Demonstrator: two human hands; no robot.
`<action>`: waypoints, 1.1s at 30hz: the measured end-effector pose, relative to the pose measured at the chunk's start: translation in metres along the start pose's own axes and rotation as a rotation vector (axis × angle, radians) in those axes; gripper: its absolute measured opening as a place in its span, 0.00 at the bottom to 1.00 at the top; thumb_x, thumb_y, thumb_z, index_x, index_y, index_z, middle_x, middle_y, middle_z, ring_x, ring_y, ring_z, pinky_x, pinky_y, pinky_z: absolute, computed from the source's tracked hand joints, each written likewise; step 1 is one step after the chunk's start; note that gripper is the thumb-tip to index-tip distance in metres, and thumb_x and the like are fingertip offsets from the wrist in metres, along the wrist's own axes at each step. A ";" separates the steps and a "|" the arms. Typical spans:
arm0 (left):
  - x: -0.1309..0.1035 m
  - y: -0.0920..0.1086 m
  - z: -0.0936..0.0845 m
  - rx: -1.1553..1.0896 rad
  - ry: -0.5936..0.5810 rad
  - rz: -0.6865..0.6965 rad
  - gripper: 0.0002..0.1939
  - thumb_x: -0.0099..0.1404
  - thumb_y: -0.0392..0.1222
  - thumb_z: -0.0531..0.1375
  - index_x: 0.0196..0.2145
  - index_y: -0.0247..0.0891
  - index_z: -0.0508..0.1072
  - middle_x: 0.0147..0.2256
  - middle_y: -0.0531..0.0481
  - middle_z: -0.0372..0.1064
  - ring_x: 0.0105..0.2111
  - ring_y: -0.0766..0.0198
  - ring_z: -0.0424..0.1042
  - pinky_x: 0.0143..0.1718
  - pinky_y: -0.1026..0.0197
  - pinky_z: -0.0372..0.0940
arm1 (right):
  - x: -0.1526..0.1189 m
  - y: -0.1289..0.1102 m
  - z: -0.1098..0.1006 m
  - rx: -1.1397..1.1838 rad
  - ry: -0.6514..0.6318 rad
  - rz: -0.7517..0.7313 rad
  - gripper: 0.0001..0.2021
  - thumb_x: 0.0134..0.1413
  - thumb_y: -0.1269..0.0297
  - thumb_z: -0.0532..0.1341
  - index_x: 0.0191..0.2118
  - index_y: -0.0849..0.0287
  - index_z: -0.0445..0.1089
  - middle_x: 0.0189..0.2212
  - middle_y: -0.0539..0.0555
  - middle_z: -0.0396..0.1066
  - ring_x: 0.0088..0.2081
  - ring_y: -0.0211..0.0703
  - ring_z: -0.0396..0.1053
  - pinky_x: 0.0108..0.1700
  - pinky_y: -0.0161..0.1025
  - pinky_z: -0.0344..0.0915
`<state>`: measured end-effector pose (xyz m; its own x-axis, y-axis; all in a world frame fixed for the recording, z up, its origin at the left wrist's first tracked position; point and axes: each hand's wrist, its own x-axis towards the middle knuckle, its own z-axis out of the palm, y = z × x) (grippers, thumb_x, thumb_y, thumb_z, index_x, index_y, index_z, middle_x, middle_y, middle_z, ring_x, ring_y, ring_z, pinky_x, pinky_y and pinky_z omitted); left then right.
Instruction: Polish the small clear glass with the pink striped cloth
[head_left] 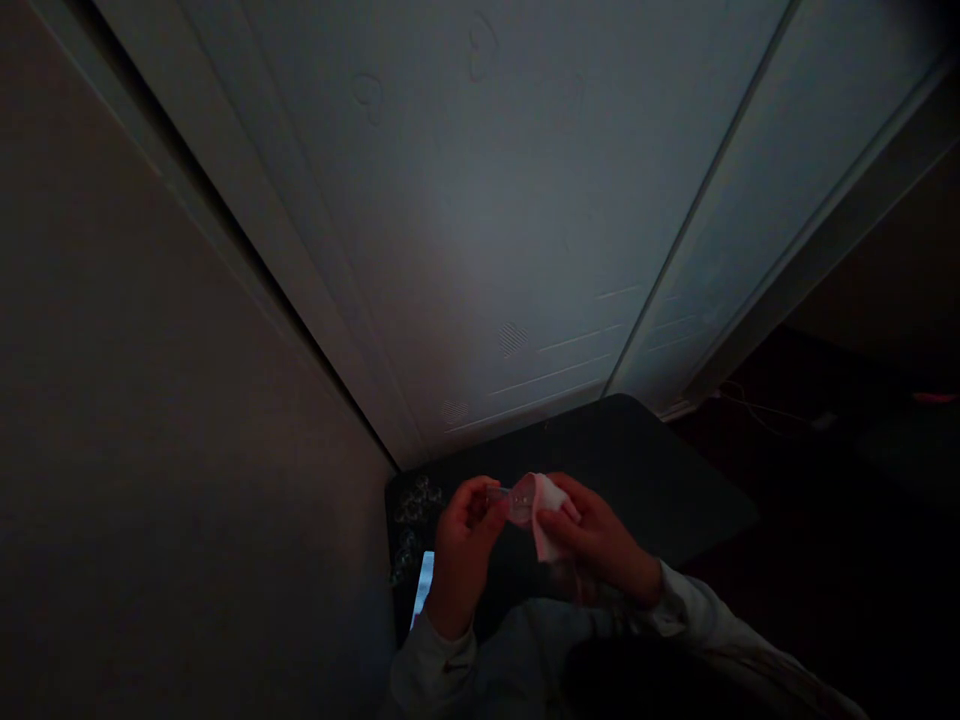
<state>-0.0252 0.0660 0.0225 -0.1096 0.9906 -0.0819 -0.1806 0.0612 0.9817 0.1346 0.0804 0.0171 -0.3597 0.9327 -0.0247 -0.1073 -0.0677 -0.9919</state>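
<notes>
Between my hands is a small clear glass-like object [520, 500] with a narrow stem-like end and a wider, rounded part. My left hand [466, 545] pinches the narrow end between thumb and fingers. In my right hand [600, 535] a pink and white cloth [551, 540] is gripped, its edge over the wide side of the clear object. The cloth hides that far side. Dim light leaves the object's exact kind unclear. Both hands are above a dark table [637, 450].
A lit screen [424, 585], perhaps a phone, lies by my left wrist. White panelled doors [480, 220] with embossed hearts rise behind the table, and a plain wall [187, 450] stands at left. A thin white cable [772, 408] trails at right, in deep shadow.
</notes>
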 end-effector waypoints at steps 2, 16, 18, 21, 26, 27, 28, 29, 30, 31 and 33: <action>0.000 0.001 0.001 0.007 0.022 -0.010 0.12 0.51 0.43 0.64 0.34 0.37 0.72 0.30 0.53 0.71 0.31 0.65 0.69 0.34 0.64 0.63 | 0.000 0.003 0.001 -0.015 0.022 -0.002 0.17 0.46 0.54 0.64 0.39 0.60 0.66 0.28 0.48 0.64 0.27 0.35 0.59 0.28 0.32 0.58; -0.003 0.002 0.004 0.062 -0.058 -0.058 0.10 0.52 0.47 0.62 0.27 0.37 0.71 0.24 0.55 0.66 0.26 0.66 0.64 0.29 0.65 0.59 | 0.001 -0.008 -0.011 0.083 -0.342 0.117 0.17 0.43 0.53 0.66 0.31 0.60 0.64 0.23 0.45 0.59 0.23 0.30 0.54 0.25 0.30 0.53; -0.003 0.001 0.005 0.053 -0.071 -0.057 0.10 0.52 0.46 0.62 0.27 0.36 0.71 0.24 0.55 0.65 0.25 0.67 0.63 0.29 0.65 0.59 | 0.001 -0.006 -0.012 0.162 -0.377 0.182 0.18 0.42 0.53 0.67 0.31 0.60 0.63 0.23 0.45 0.61 0.23 0.30 0.55 0.24 0.30 0.53; -0.003 0.000 0.004 0.051 -0.061 -0.053 0.10 0.53 0.46 0.62 0.28 0.36 0.71 0.24 0.54 0.65 0.26 0.67 0.63 0.29 0.65 0.59 | 0.002 -0.003 -0.012 0.207 -0.373 0.209 0.19 0.39 0.52 0.68 0.30 0.60 0.62 0.23 0.46 0.63 0.23 0.30 0.56 0.24 0.29 0.53; -0.001 -0.001 0.004 0.018 0.007 -0.034 0.10 0.53 0.45 0.63 0.29 0.36 0.72 0.26 0.53 0.67 0.27 0.66 0.65 0.31 0.64 0.60 | 0.005 -0.001 -0.010 0.140 -0.288 0.102 0.18 0.40 0.52 0.67 0.28 0.60 0.64 0.22 0.44 0.59 0.22 0.30 0.53 0.24 0.29 0.51; -0.001 0.000 0.004 0.018 0.019 -0.032 0.10 0.53 0.45 0.63 0.29 0.36 0.72 0.26 0.54 0.67 0.27 0.66 0.65 0.31 0.64 0.60 | 0.006 -0.001 -0.010 0.107 -0.264 0.078 0.17 0.41 0.52 0.67 0.28 0.60 0.65 0.22 0.44 0.59 0.22 0.30 0.52 0.24 0.30 0.51; -0.001 0.001 0.004 0.021 0.030 -0.030 0.09 0.53 0.45 0.63 0.29 0.36 0.72 0.26 0.54 0.67 0.27 0.66 0.65 0.31 0.64 0.60 | 0.006 -0.001 -0.010 0.069 -0.241 0.055 0.17 0.41 0.52 0.67 0.28 0.60 0.66 0.22 0.44 0.58 0.23 0.31 0.53 0.25 0.30 0.52; -0.001 0.002 0.005 0.023 0.041 -0.028 0.09 0.53 0.45 0.63 0.28 0.36 0.72 0.25 0.54 0.67 0.27 0.66 0.65 0.31 0.65 0.60 | 0.006 -0.001 -0.010 0.030 -0.221 0.034 0.17 0.41 0.52 0.67 0.28 0.60 0.66 0.22 0.44 0.59 0.24 0.32 0.54 0.26 0.31 0.53; 0.000 0.003 0.005 0.024 0.049 -0.027 0.09 0.53 0.45 0.63 0.28 0.37 0.72 0.25 0.55 0.66 0.26 0.67 0.64 0.31 0.65 0.60 | 0.006 -0.001 -0.010 -0.007 -0.204 0.018 0.16 0.40 0.52 0.67 0.27 0.60 0.67 0.23 0.45 0.60 0.24 0.32 0.55 0.26 0.31 0.53; 0.000 0.003 0.005 0.023 0.051 -0.026 0.09 0.53 0.45 0.63 0.28 0.37 0.72 0.24 0.55 0.65 0.26 0.67 0.64 0.30 0.65 0.59 | 0.006 -0.001 -0.010 -0.040 -0.189 0.010 0.16 0.40 0.52 0.67 0.27 0.60 0.68 0.23 0.46 0.60 0.25 0.33 0.55 0.27 0.32 0.54; 0.000 0.002 0.004 0.012 0.031 -0.027 0.09 0.53 0.45 0.63 0.28 0.37 0.72 0.23 0.56 0.64 0.25 0.68 0.63 0.29 0.66 0.58 | 0.005 0.000 -0.010 -0.086 -0.178 0.012 0.16 0.40 0.52 0.67 0.27 0.60 0.68 0.23 0.46 0.62 0.25 0.34 0.57 0.27 0.33 0.55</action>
<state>-0.0213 0.0668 0.0248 -0.1351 0.9844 -0.1132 -0.1723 0.0892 0.9810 0.1423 0.0887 0.0159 -0.5193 0.8543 -0.0222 -0.0252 -0.0413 -0.9988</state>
